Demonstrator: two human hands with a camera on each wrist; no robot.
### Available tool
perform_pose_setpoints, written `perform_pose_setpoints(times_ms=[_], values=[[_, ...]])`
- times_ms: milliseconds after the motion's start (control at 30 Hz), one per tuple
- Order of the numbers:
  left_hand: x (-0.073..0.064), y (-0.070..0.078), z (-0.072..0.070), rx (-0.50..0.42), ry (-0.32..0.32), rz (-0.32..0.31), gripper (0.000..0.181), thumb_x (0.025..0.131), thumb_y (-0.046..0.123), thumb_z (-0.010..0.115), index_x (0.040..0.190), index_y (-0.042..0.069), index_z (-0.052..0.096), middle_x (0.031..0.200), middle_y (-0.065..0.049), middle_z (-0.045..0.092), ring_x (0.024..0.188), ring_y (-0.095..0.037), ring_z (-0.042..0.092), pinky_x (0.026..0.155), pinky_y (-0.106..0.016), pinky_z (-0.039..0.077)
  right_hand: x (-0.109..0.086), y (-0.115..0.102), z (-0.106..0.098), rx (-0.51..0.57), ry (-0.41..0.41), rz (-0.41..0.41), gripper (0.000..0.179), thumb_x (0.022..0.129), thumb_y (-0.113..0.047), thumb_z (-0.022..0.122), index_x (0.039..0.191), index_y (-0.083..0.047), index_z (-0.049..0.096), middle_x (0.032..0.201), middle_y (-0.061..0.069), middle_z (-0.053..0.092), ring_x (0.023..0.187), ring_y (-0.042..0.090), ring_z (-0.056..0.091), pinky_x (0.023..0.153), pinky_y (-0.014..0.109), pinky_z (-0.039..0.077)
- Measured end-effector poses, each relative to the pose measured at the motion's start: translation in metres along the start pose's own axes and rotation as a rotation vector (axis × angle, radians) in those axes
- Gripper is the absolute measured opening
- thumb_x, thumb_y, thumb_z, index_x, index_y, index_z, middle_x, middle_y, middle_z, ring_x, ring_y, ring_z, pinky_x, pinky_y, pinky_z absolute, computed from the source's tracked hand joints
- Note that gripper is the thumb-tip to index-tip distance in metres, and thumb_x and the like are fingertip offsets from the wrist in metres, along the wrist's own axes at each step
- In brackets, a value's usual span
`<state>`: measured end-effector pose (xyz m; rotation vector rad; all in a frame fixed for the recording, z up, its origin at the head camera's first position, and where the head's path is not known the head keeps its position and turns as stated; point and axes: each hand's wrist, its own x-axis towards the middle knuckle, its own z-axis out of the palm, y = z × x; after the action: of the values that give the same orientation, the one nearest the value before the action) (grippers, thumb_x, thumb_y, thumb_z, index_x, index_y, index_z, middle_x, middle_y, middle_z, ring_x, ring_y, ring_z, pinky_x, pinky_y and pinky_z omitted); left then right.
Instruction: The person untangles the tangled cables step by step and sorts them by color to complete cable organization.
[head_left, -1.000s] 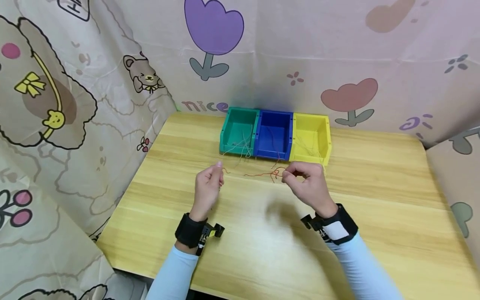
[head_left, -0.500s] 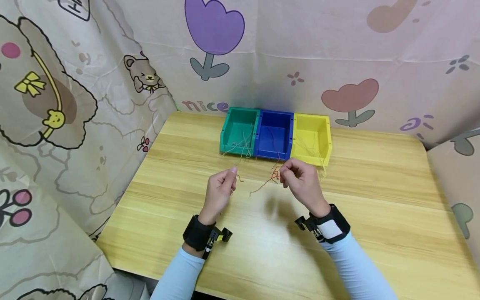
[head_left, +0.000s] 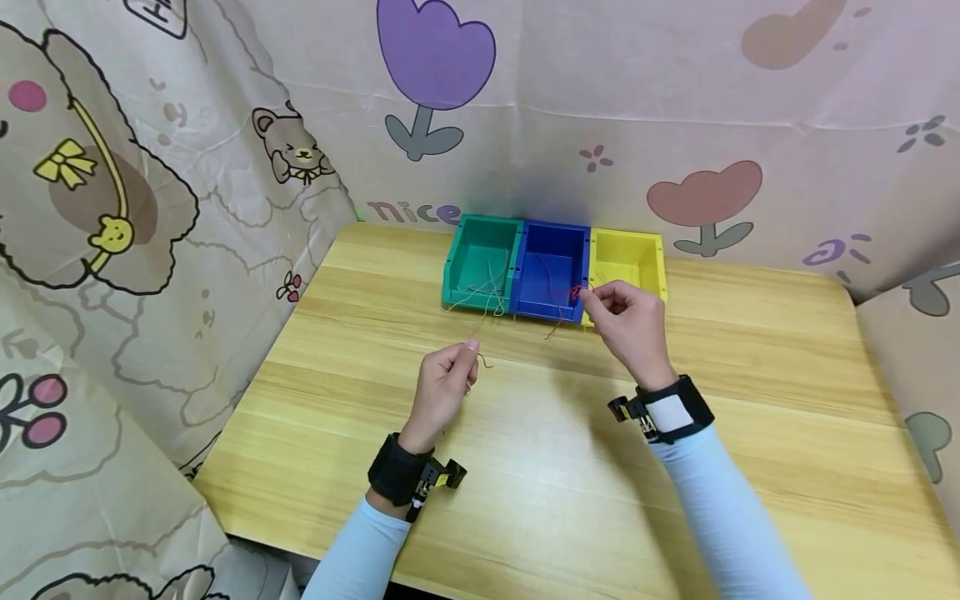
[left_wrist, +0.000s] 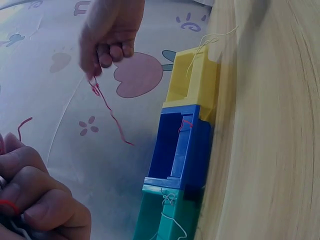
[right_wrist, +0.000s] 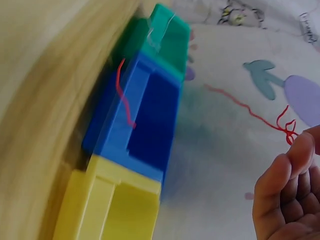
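My right hand [head_left: 633, 329] pinches a knotted red thread [right_wrist: 245, 106] between thumb and fingertips, over the front of the blue bin [head_left: 551, 237]. In the left wrist view the thread's loose tail dangles from those fingertips. Closer to me, my left hand [head_left: 442, 387] is curled round a bunch of threads, mostly hidden in the fist. One red end [left_wrist: 23, 126] pokes out above its thumb, and a red strand [left_wrist: 9, 204] and a pale one show between its fingers. Another red thread [right_wrist: 122, 95] lies over the blue bin's front lip.
Left of the blue bin stands a green bin [head_left: 476, 250] with white threads [head_left: 491, 287] spilling over its front. A yellow bin [head_left: 626, 246] adjoins on the right, a pale yellow thread [left_wrist: 200, 47] on its lip. A patterned cloth [head_left: 525, 150] hangs behind the wooden table [head_left: 360, 308].
My right hand has moved forward from the table in front of the bins to the blue bin, taking the red thread along. The left hand has shifted right and slightly toward me, still gripping its threads.
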<state>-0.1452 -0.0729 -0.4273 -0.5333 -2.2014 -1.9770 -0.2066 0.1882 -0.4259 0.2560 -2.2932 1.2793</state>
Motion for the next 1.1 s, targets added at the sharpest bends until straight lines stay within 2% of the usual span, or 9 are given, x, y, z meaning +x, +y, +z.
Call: perform_pose_setpoints(times_ms=[133,333,500,567,767,1100], values=[[-0.001,0.000,0.000,-0.015,-0.007,-0.004,0.041,0.099,0.011,0.043,0.061,-0.004,0.048,0.052,-0.014,0.041,0.045,-0.019,0.037,0.047,-0.024,0.031,0.014,0.012,0.005,-0.119,-0.020,0.020,0.025,0.085,-0.034,0.066,0.076,-0.011,0.068,0.059,-0.001,0.057,0.047,0.011,0.047,0.040,0.027,0.036],[-0.001,0.001,0.002,-0.015,-0.009,-0.015,0.041,0.099,0.011,0.043,0.062,-0.005,0.048,0.053,-0.013,0.042,0.045,-0.019,0.037,0.048,-0.023,0.032,0.029,0.019,0.015,-0.250,-0.024,0.027,0.026,0.086,-0.031,0.066,0.077,-0.007,0.068,0.061,0.005,0.058,0.052,0.017,0.047,0.046,0.035,0.039],[-0.002,0.003,0.003,-0.008,0.001,-0.027,0.041,0.099,0.012,0.044,0.061,-0.004,0.048,0.053,-0.012,0.042,0.046,-0.019,0.038,0.048,-0.024,0.031,0.038,0.027,0.025,-0.359,-0.037,0.018,0.026,0.087,-0.030,0.065,0.079,-0.005,0.066,0.061,0.007,0.056,0.053,0.021,0.047,0.048,0.036,0.039],[-0.002,0.003,0.004,-0.013,0.002,-0.029,0.041,0.099,0.012,0.043,0.062,-0.004,0.048,0.054,-0.012,0.042,0.047,-0.019,0.038,0.049,-0.024,0.031,0.041,0.031,0.029,-0.387,-0.067,0.025,0.026,0.088,-0.031,0.064,0.081,-0.006,0.066,0.062,0.007,0.057,0.054,0.021,0.048,0.048,0.036,0.041],[-0.004,0.002,0.006,-0.021,-0.012,-0.050,0.041,0.099,0.014,0.044,0.062,-0.003,0.049,0.054,-0.014,0.042,0.047,-0.019,0.038,0.048,-0.024,0.032,0.038,0.035,0.033,-0.385,-0.187,0.082,0.028,0.087,-0.033,0.064,0.078,-0.007,0.064,0.063,0.006,0.059,0.055,0.019,0.050,0.049,0.034,0.044],[-0.005,0.003,0.006,-0.020,-0.006,-0.050,0.042,0.099,0.014,0.044,0.062,-0.004,0.049,0.054,-0.016,0.042,0.047,-0.020,0.038,0.050,-0.024,0.032,0.036,0.024,0.024,-0.315,-0.107,-0.005,0.029,0.090,-0.031,0.059,0.077,-0.006,0.065,0.060,0.005,0.057,0.052,0.018,0.048,0.048,0.035,0.040]])
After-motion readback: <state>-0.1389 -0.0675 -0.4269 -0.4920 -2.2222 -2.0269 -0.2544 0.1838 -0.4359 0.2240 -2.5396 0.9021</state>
